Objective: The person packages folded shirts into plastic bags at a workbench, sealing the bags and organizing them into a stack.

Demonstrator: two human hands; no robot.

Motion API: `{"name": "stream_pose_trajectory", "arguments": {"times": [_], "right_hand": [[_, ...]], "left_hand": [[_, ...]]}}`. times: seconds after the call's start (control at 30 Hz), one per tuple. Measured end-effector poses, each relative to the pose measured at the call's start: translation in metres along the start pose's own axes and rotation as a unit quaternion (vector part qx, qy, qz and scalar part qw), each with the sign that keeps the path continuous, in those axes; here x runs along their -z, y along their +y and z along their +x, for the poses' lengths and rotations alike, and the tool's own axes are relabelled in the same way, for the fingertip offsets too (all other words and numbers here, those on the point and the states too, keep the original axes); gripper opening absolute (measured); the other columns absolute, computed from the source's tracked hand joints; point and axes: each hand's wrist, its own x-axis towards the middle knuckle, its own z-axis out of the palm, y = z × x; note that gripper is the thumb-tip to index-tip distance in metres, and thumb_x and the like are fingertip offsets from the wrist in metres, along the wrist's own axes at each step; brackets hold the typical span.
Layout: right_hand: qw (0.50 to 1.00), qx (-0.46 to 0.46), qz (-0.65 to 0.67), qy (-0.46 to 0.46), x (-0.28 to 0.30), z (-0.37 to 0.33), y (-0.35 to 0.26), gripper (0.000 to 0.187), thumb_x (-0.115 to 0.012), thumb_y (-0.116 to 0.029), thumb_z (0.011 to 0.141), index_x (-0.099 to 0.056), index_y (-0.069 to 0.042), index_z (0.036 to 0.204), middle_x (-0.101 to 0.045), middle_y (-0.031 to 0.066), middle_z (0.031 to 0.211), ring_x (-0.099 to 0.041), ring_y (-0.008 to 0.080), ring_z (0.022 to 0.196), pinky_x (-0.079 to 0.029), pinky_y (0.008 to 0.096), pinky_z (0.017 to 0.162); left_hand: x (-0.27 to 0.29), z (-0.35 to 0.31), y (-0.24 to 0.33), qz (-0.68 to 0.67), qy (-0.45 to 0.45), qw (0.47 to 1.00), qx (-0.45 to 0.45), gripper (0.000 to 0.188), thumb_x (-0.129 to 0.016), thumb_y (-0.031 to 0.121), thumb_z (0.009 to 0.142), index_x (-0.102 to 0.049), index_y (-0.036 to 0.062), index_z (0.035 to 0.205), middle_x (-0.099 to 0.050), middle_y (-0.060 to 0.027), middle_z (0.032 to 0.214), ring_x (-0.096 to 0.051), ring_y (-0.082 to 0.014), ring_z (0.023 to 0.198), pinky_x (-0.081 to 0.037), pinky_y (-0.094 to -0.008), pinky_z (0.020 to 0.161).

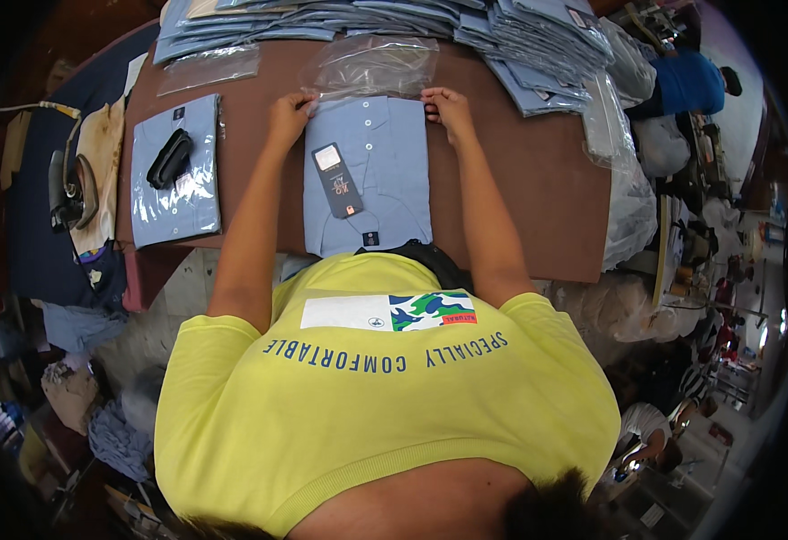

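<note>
Head view, only one: folded blue shirt (400, 171) is lying face up on the brown worktop (520, 189), collar end near, far edge meeting a crumpled clear bag (371, 65). Collar-near placement is probably putting the squared folded end toward the bag; bag is sitting directly beyond it, likely for a straight line-up.

Dark card tag (336, 180) is resting slightly tilted on the shirt front, probably for being seen through plastic.

Bagged shirt (202, 171) is lying at left, well apart, likely parked clear of the working spot; black object (170, 159) is sitting on it, maybe as a weight, kind unclear. Shirt stack (551, 40) is standing far right, probably leaving the middle free.

Hands are working apart: left hand (290, 119) is reaching the shirt's far left corner, right hand (449, 113) its far right. Shirt is lying between and nearer than both. Fingers are bending inward; can't tell whether they're gripping fabric or plastic.
</note>
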Motion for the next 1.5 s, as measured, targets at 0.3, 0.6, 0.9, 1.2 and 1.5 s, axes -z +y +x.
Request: {"name": "stream_pose_trajectory", "arguments": {"times": [0.3, 0.6, 0.9, 1.2, 1.5], "right_hand": [[0.991, -0.111, -0.016, 0.066, -0.001, 0.004, -0.018, 0.039, -0.073, -0.038, 0.078, -0.064, 0.0, 0.081, -0.063, 0.0071, 0.073, -0.059, 0.0127, 0.06, -0.051, 0.0252, 0.055], [0.991, -0.129, -0.019, -0.017, 0.012, 0.005, -0.011, 0.016, -0.066, 0.0, 0.08, -0.062, 0.002, 0.096, -0.065, 0.0078, 0.083, -0.063, 0.0144, 0.072, -0.054, 0.0242, 0.065], [0.98, -0.176, -0.009, -0.092, 0.025, -0.02, -0.009, 0.033, -0.065, 0.002, 0.08, -0.057, 0.001, 0.112, -0.064, 0.0083, 0.093, -0.064, 0.0153, 0.077, -0.055, 0.0253, 0.068], [0.998, 0.042, -0.008, -0.055, 0.012, -0.061, 0.018, 0.023, -0.059, 0.004, 0.081, -0.056, -0.005, 0.102, -0.06, 0.0056, 0.086, -0.06, 0.0108, 0.067, -0.048, 0.0215, 0.057], [0.985, -0.033, -0.105, -0.129, 0.009, -0.016, -0.011, 0.046, -0.057, 0.006, 0.079, -0.056, -0.005, 0.123, -0.06, 0.0026, 0.086, -0.057, 0.0067, 0.066, -0.045, 0.0182, 0.055]], "left_hand": [[0.01, -0.002, 0.003, -0.066, -0.078, 0.995, 0.012, 0.036, -0.071, -0.003, 0.07, -0.066, -0.0003, 0.106, -0.066, -0.0088, 0.089, -0.059, -0.0113, 0.073, -0.048, -0.0249, 0.065], [0.018, -0.019, 0.027, -0.154, -0.106, 0.978, 0.095, 0.048, -0.067, -0.008, 0.071, -0.059, -0.0032, 0.118, -0.061, -0.0081, 0.098, -0.053, -0.0087, 0.069, -0.045, -0.0206, 0.061], [0.023, -0.02, 0.04, -0.143, -0.12, 0.971, 0.15, 0.039, -0.063, -0.007, 0.076, -0.06, 0.0004, 0.115, -0.058, -0.0005, 0.085, -0.047, -0.0058, 0.06, -0.039, -0.019, 0.055], [0.037, -0.021, 0.04, -0.193, -0.149, 0.95, 0.194, 0.035, -0.065, -0.003, 0.077, -0.063, 0.003, 0.111, -0.059, -0.0007, 0.083, -0.047, -0.0068, 0.063, -0.039, -0.0188, 0.058], [0.034, -0.027, 0.044, -0.164, -0.134, 0.955, 0.208, 0.039, -0.064, -0.002, 0.078, -0.062, 0.0053, 0.115, -0.059, 0.0006, 0.085, -0.047, -0.0053, 0.068, -0.038, -0.0167, 0.059]]}}
